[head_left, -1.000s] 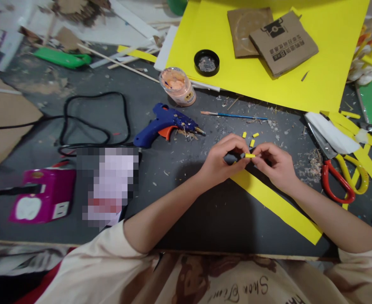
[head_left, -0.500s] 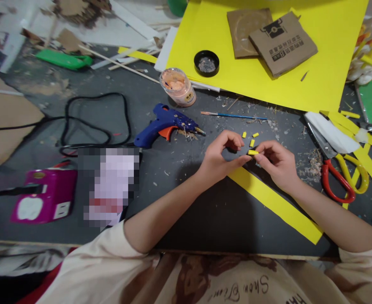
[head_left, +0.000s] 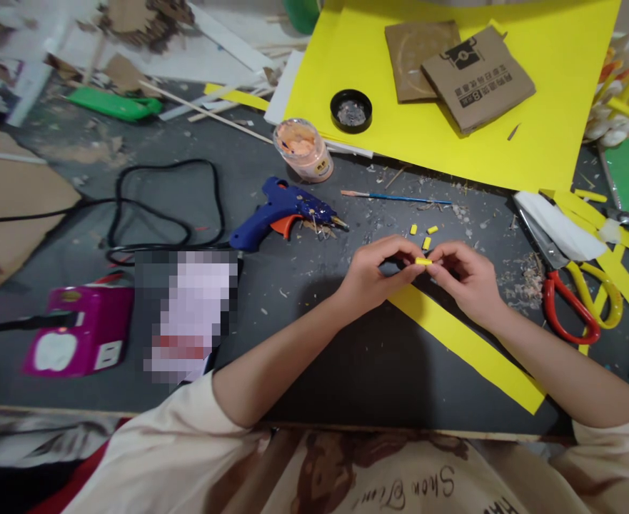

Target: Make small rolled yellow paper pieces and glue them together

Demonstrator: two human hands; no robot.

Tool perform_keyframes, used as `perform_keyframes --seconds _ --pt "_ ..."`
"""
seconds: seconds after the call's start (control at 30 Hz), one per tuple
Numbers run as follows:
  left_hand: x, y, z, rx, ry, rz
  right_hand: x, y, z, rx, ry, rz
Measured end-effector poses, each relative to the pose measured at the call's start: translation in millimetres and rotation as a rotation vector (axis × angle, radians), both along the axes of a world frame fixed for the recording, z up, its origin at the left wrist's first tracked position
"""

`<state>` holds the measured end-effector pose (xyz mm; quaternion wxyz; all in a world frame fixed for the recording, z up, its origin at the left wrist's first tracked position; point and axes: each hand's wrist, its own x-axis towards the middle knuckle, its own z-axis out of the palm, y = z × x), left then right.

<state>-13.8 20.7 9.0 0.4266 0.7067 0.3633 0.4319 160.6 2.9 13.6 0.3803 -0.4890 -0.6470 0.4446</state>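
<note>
A small yellow piece [head_left: 424,262], perhaps rolled or folded paper, is pinched between the fingertips of my left hand [head_left: 374,270] and my right hand [head_left: 467,277]. Both hands are closed around its ends, just above the dark tabletop. Several like yellow bits [head_left: 426,243] lie on the table just beyond my fingers. Under my hands, a long yellow paper strip [head_left: 469,350] runs diagonally toward the front edge. Fingers partly cover the piece, so its exact shape cannot be made out.
A blue glue gun [head_left: 287,213] lies to the left, near an open jar [head_left: 304,150] and a thin paintbrush [head_left: 397,196]. Scissors [head_left: 571,293] rest at the right. Large yellow sheets [head_left: 485,153] with cardboard pieces [head_left: 480,78] cover the back. A phone [head_left: 190,314] lies left.
My left fingers have closed in, and both hands now pinch the yellow piece. It has turned nearly level and shifted slightly left.
</note>
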Motion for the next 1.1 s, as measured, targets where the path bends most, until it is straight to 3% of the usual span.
perform_keyframes --seconds 0.23,0.43,0.8,1.1 --pt "0.7 -0.1 -1.1 -0.044 -0.007 0.065 -0.8 0.6 -0.5 0.077 0.027 -0.095" --pt "0.8 -0.3 -1.0 -0.042 -0.018 0.034 -0.2 0.7 -0.1 0.182 -0.031 -0.008" --pt "2.3 -0.9 -2.3 0.001 -0.017 0.047 -0.3 1.9 0.8 0.199 -0.033 0.001" --pt "2.9 -0.4 -3.9 -0.094 -0.083 0.057 1.0 0.9 -0.2 0.179 0.011 -0.002"
